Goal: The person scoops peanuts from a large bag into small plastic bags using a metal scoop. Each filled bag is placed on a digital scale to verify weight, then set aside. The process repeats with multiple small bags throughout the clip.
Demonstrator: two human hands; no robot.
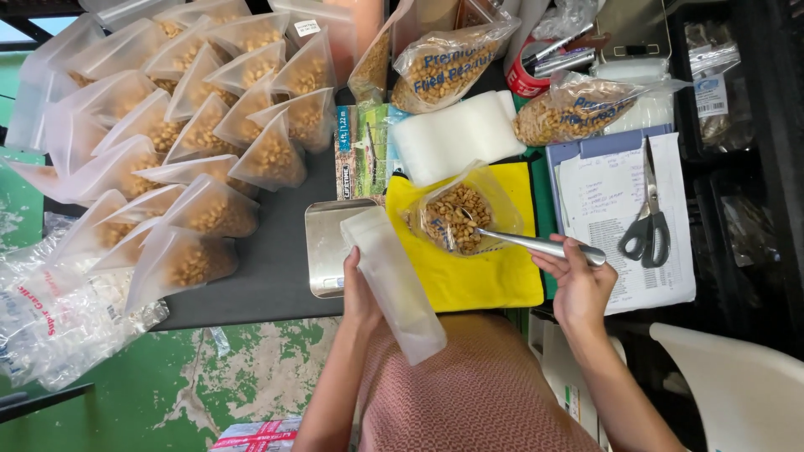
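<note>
My left hand is clamped round an empty frosted pouch, fingers closed on its edge, the pouch slanting up from my lap over the small metal scale. My right hand grips a metal spoon by the handle, fingers wrapped tight, its bowl sunk in the open bag of peanuts lying on the yellow cloth on the tabletop.

Risks as I judge them:
- Pouch mouth looks flat, not held open. A loaded spoon could hit the rim and scatter nuts on cloth or lap.
- Open bag is slumped on its side and nothing is holding it. Dragging the spoon out could tip it and spill.
- Pouch hangs partly off the tabletop edge. One-hand grip near the middle could let it fold under weight.
- Filled pouches crowd the left, close to the scale. A nudge from the pouch could shift them onto the pan.
- Scissors rest on the papers, just beside my right wrist. A swing back could snag them.
</note>
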